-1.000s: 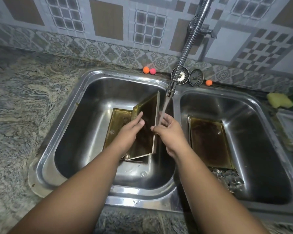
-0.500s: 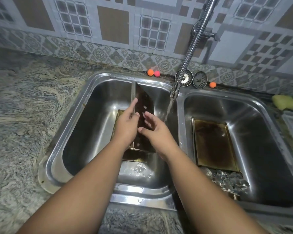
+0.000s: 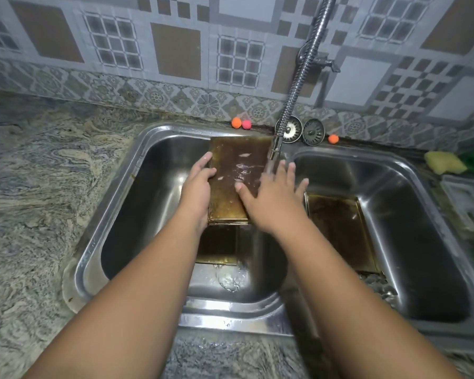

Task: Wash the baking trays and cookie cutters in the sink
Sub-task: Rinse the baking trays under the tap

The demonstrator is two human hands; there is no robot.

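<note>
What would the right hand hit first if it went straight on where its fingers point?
Probably the faucet nozzle, just ahead of the right hand; then the back rim of the sink. Depth is unclear.

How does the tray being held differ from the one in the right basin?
The held tray is tilted up under the tap, left hand gripping its edge, right hand flat on it; the right-basin tray lies flat, untouched. The held tray glistens wet; the right-basin tray gets no stream. Both are rectangular, stained brown.

text: none readable | labels: none (tiles show patterns only)
</note>
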